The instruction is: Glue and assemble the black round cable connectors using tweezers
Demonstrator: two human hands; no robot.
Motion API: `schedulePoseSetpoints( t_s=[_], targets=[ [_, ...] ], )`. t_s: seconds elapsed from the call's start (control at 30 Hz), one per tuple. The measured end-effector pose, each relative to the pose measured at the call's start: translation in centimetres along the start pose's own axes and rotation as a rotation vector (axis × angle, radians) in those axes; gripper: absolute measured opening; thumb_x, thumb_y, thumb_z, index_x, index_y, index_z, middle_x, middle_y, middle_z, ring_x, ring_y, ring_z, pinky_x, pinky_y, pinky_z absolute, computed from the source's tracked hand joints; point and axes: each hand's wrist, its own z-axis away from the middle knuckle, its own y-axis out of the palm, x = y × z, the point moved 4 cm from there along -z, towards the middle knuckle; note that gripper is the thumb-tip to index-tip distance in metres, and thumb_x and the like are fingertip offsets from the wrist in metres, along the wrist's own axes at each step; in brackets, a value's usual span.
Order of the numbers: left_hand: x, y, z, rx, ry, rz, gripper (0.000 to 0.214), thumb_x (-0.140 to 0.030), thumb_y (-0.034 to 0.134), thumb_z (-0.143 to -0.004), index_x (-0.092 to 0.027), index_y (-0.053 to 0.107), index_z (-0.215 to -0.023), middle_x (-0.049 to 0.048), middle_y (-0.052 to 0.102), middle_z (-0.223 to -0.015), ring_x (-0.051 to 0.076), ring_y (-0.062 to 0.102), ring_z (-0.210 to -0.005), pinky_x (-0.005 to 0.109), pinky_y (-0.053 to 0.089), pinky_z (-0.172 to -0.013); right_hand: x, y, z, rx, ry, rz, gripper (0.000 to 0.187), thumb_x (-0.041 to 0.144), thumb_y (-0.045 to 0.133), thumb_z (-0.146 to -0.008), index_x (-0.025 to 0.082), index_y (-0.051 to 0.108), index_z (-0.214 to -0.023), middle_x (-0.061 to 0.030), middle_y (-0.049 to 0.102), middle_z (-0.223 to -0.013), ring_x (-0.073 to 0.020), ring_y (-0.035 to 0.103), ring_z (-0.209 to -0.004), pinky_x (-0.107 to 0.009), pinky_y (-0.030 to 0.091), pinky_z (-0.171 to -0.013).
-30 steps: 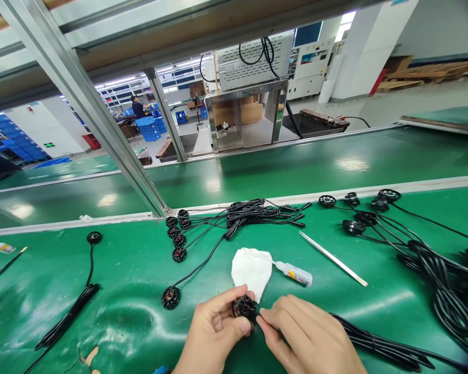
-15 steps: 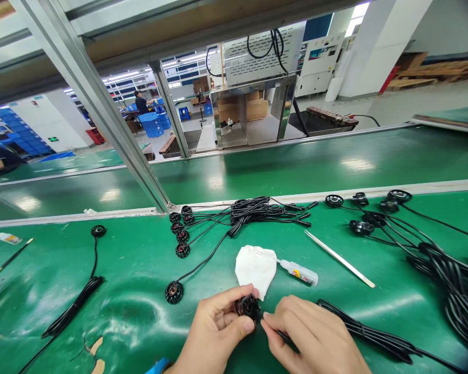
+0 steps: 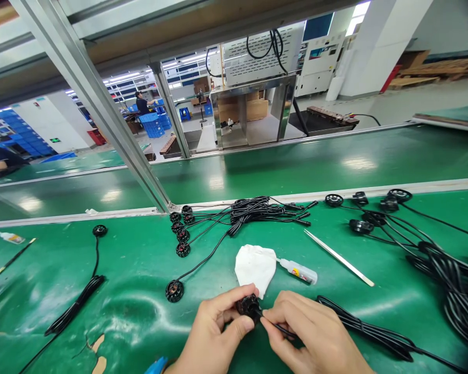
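Note:
My left hand (image 3: 218,327) is closed round a small round black part (image 3: 248,305) with a ribbed, wheel-like rim. Close on its right, my right hand (image 3: 306,330) pinches a black cable (image 3: 284,329) where it meets the part. The rest of that cable seems to run under my right hand to a tied coil (image 3: 368,327) on the green mat. Just beyond my fingers lies a white cloth (image 3: 255,266), and the nozzle of a small clear glue bottle (image 3: 299,271) touches its right edge. Pale tweezers (image 3: 339,257) lie farther right.
Several black round parts with cables (image 3: 183,235) lie at the back, beside a cable bundle (image 3: 251,210). More cabled parts (image 3: 361,226) lie at right. One cabled part (image 3: 99,230) is at left. A metal post (image 3: 113,119) rises at the bench's back edge; a co-worker's arm shows far left.
My right hand has shifted very slightly, and more of the black cable shows below its fingers. My left hand keeps its hold on the round part.

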Motion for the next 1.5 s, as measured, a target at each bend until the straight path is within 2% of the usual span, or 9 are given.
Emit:
schedulePoseSetpoints(
  t_s=[0.27, 0.37, 0.47, 0.63, 0.83, 1.17, 1.33, 1.5],
  targets=[
    [-0.3, 0.1, -0.1, 0.065, -0.052, 0.104, 0.053, -0.039, 0.081, -0.079, -0.022, 0.068, -0.127, 0.0155, 0.074, -0.123, 0.031, 0.067, -0.118, 0.044, 0.051, -0.103, -0.4, 0.1, 0.0, 0.043, 0.01, -0.042, 0.017, 0.006, 0.051, -0.09, 0.02, 0.059, -0.082, 0.0011, 0.057, -0.067, -0.0123, 0.054, -0.057, -0.023, 0.04, -0.053],
    [-0.8, 0.1, 0.0, 0.093, -0.052, 0.113, 0.049, -0.038, 0.079, -0.081, -0.021, 0.068, -0.125, 0.0151, 0.073, -0.123, 0.03, 0.067, -0.117, 0.042, 0.054, -0.098, -0.5, -0.1, -0.1, 0.069, 0.016, -0.063, 0.016, 0.007, 0.052, -0.091, 0.02, 0.059, -0.085, 0.001, 0.059, -0.068, -0.0123, 0.055, -0.058, -0.023, 0.041, -0.053],
    [-1.1, 0.1, 0.2, 0.102, -0.05, 0.13, 0.043, -0.037, 0.078, -0.082, -0.02, 0.069, -0.121, 0.0133, 0.075, -0.116, 0.027, 0.069, -0.108, 0.041, 0.055, -0.095, -0.6, -0.3, -0.2, 0.078, 0.032, -0.076, 0.015, 0.009, 0.052, -0.092, 0.02, 0.06, -0.087, 0.0011, 0.061, -0.07, -0.0119, 0.057, -0.058, -0.023, 0.043, -0.053],
    [-1.1, -0.2, 0.3, 0.099, -0.046, 0.079, 0.048, -0.038, 0.077, -0.083, -0.016, 0.067, -0.124, 0.0123, 0.074, -0.103, 0.024, 0.07, -0.092, 0.041, 0.054, -0.092, -0.5, -0.3, -0.3, 0.091, 0.034, -0.076, 0.015, 0.01, 0.052, -0.094, 0.021, 0.062, -0.09, 0.0006, 0.063, -0.072, -0.0124, 0.06, -0.059, -0.023, 0.047, -0.057],
    [-1.4, -0.2, 0.3, 0.091, -0.049, 0.022, 0.053, -0.038, 0.075, -0.083, -0.012, 0.064, -0.128, 0.0144, 0.073, -0.107, 0.025, 0.069, -0.095, 0.043, 0.053, -0.094, -0.5, -0.3, -0.1, 0.092, 0.032, -0.046, 0.013, 0.014, 0.052, -0.096, 0.021, 0.062, -0.092, -0.0004, 0.063, -0.074, -0.0126, 0.059, -0.06, -0.024, 0.047, -0.059],
    [-1.8, 0.0, 0.2, 0.083, -0.043, -0.041, 0.052, -0.037, 0.075, -0.081, -0.012, 0.066, -0.126, 0.0117, 0.074, -0.099, 0.023, 0.068, -0.087, 0.038, 0.053, -0.086, -0.7, 0.1, -0.2, 0.152, 0.07, -0.055, 0.014, 0.017, 0.052, -0.098, 0.02, 0.062, -0.09, 0.0002, 0.061, -0.071, -0.0123, 0.056, -0.058, -0.024, 0.044, -0.057],
    [-1.5, 0.1, -0.1, 0.077, -0.111, 0.055, 0.05, -0.041, 0.08, -0.076, -0.01, 0.071, -0.116, 0.009, 0.073, -0.087, 0.018, 0.067, -0.075, 0.033, 0.052, -0.079, -0.3, 0.0, 0.0, 0.125, 0.042, -0.036, 0.013, 0.015, 0.052, -0.098, 0.019, 0.063, -0.092, -0.001, 0.063, -0.074, -0.0128, 0.058, -0.061, -0.025, 0.045, -0.06],
    [-1.3, 0.5, -0.1, 0.081, -0.169, 0.156, 0.044, -0.034, 0.088, -0.068, -0.011, 0.073, -0.101, 0.0042, 0.07, -0.076, 0.013, 0.064, -0.065, 0.026, 0.05, -0.067, 0.4, 0.0, 0.0, 0.123, -0.043, -0.059, 0.011, 0.011, 0.056, -0.095, 0.019, 0.062, -0.094, -0.0017, 0.064, -0.076, -0.0145, 0.058, -0.066, -0.027, 0.044, -0.062]
  ],
)
